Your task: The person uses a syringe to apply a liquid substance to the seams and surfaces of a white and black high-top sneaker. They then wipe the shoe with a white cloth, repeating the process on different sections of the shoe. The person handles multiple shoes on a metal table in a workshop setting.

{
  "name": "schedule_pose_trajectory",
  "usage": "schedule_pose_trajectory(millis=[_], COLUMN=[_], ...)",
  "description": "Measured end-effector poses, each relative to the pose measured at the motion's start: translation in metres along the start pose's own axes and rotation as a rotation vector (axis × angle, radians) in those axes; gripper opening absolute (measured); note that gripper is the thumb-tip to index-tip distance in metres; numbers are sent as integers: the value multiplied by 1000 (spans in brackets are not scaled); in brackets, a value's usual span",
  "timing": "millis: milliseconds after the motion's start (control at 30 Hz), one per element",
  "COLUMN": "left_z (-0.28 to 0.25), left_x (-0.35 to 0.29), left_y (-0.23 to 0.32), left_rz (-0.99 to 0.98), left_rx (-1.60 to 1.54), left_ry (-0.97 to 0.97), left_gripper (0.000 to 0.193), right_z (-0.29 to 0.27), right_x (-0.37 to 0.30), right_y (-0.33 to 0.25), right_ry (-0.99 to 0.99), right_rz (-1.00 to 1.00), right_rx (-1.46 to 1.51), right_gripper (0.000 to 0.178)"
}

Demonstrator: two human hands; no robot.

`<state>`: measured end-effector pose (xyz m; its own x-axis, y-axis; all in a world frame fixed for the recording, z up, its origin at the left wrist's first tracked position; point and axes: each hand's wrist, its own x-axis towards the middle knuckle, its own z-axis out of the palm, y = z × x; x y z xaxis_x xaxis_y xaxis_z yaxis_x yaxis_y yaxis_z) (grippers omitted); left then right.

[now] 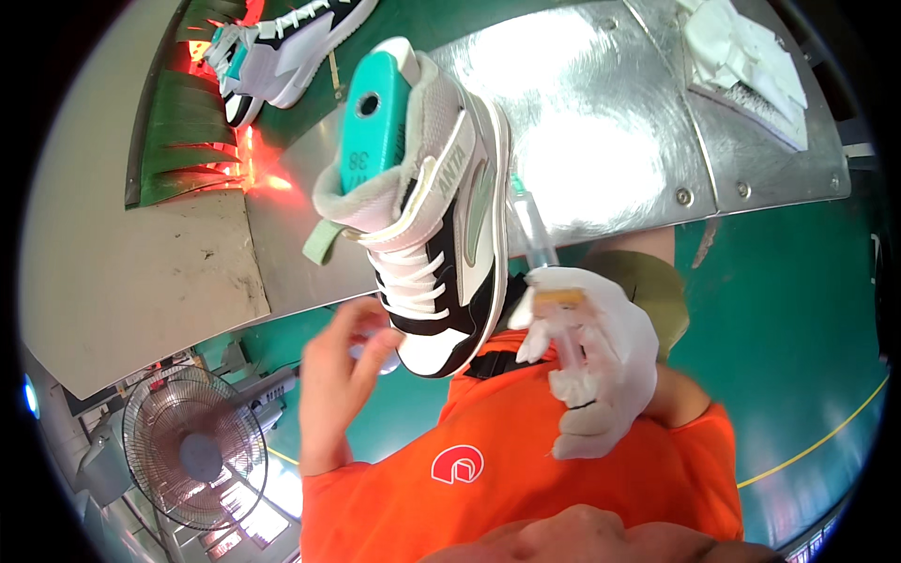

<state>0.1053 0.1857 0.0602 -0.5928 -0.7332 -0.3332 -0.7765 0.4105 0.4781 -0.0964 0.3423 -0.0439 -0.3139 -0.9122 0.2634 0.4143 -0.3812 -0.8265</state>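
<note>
A white, black and grey high-top sneaker (pixel 441 235) with white laces and a teal last (pixel 371 122) in its collar is tilted, its toe toward me. My bare left hand (pixel 343 366) grips it by the toe, thumb on the side and the other fingers partly hidden. Something clear, too small to name, shows beside that thumb. Wrapped in a white glove, my right hand (pixel 596 361) closes around a clear syringe (pixel 533 225) with a green tip. The tip points away from me, close beside the sole's edge. An amber band crosses the syringe at the glove.
A metal worktable (pixel 601 141) spans the far side, with white cloths on a block (pixel 746 75) at right. Another sneaker (pixel 291 56) lies far left, near a green strip curtain (pixel 192 141) with red glowing light. A standing fan (pixel 195 450) is at lower left.
</note>
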Motion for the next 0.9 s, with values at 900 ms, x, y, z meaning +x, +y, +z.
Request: schedule_pose_trajectory(millis=[900], left_z=[-30], left_x=[52], left_y=[5], left_rz=[1003], left_rx=[731], left_ry=[673], left_gripper=[40], right_z=[-71], right_x=[58], right_y=[-60], right_ry=[717], right_rz=[-162], right_rx=[-778], right_gripper=[86])
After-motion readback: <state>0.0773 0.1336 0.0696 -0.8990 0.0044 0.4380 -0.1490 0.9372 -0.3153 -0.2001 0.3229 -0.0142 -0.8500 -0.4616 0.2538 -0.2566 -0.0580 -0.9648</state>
